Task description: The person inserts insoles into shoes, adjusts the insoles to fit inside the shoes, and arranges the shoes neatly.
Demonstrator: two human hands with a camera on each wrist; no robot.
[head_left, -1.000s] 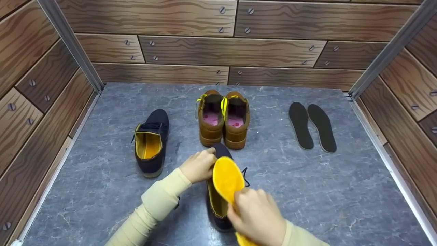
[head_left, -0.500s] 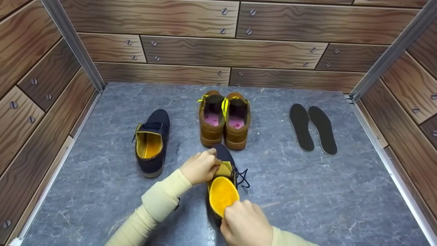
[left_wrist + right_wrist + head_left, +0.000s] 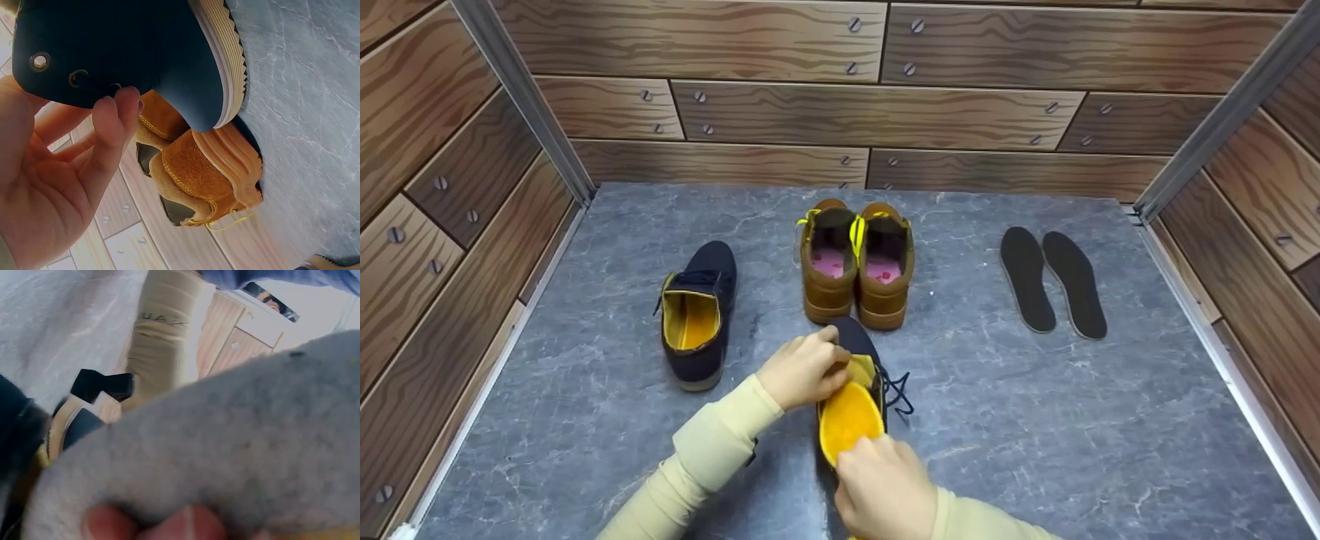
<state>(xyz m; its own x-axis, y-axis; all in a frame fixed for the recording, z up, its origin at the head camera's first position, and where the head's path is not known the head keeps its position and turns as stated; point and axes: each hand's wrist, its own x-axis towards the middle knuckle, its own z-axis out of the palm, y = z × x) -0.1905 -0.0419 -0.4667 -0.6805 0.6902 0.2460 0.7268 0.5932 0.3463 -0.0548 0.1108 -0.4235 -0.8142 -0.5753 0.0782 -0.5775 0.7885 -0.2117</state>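
Observation:
A navy lace-up shoe (image 3: pixel 851 334) stands in the middle front of the head view, toe away from me. My left hand (image 3: pixel 802 369) pinches the edge of its upper by the eyelets; in the left wrist view the fingertips (image 3: pixel 115 112) press on the navy flap (image 3: pixel 118 45). My right hand (image 3: pixel 885 484) grips a yellow fuzzy insole (image 3: pixel 851 421), its rounded front end tilted down into the shoe's opening. The right wrist view is filled by the insole's pale grey underside (image 3: pixel 225 439), with fingertips curled over the lower edge. The shoe's heel is hidden behind my right hand.
The matching navy shoe (image 3: pixel 694 322), yellow inside, stands to the left. A pair of brown shoes (image 3: pixel 829 289) with yellow laces and pink insoles is just beyond the held shoe. Two dark insoles (image 3: pixel 1027 281) lie at the right. Wood-patterned walls (image 3: pixel 877 112) enclose the grey floor.
My right hand has moved left and nearer me, bringing the insole's front end from above the shoe down into its opening. The left hand stays at the upper; the yellow tongue lining now shows.

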